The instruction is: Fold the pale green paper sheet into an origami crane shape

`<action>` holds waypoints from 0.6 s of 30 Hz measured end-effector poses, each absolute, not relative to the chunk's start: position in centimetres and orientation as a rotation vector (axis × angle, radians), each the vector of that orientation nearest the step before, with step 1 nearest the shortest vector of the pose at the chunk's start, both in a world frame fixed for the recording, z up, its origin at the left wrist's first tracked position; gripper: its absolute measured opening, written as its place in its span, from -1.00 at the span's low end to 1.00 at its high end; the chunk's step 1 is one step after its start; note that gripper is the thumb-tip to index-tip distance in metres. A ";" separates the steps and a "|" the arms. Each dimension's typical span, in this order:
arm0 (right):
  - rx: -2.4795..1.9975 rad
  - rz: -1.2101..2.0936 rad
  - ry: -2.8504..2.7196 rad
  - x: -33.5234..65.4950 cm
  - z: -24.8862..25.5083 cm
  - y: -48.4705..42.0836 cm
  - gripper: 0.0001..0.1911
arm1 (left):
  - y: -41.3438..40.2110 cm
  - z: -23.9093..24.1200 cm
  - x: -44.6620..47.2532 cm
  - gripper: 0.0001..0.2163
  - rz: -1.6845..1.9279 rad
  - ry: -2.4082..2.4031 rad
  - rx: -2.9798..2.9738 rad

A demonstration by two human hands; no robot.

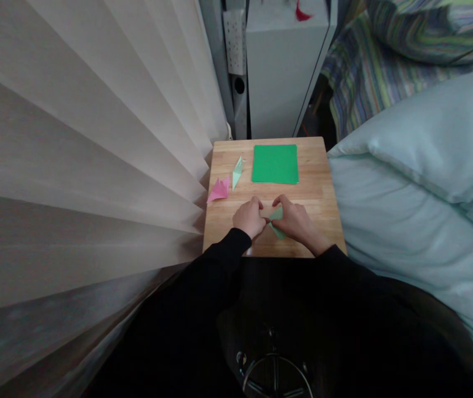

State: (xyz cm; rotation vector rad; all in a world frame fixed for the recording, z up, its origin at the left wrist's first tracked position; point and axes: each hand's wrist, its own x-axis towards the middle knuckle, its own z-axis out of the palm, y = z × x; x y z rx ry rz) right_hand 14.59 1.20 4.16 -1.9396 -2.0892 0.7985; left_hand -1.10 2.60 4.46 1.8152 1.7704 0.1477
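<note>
On a small wooden table [311, 188], my left hand [250, 218] and my right hand [297, 220] meet over a partly folded pale green paper piece [277, 220]. Both hands pinch it between fingertips just above the tabletop, and most of the paper is hidden under my fingers. A stack of square green paper sheets [275, 163] lies flat at the back of the table, beyond my hands. Left of it rest a folded light green paper figure [237, 172] and a folded pink paper figure [219, 190] near the table's left edge.
A pleated beige curtain [87, 166] hangs close along the table's left side. A pale blue duvet [419, 199] on a bed borders the right side. Behind the table stand a grey cabinet [282, 72] and a white power strip [235, 41].
</note>
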 end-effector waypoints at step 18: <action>-2.084 0.331 -2.481 12.1 6.2 -3.4 -0.75 | 0.9 4.8 -0.1 -0.95 0.152 1.787 1.922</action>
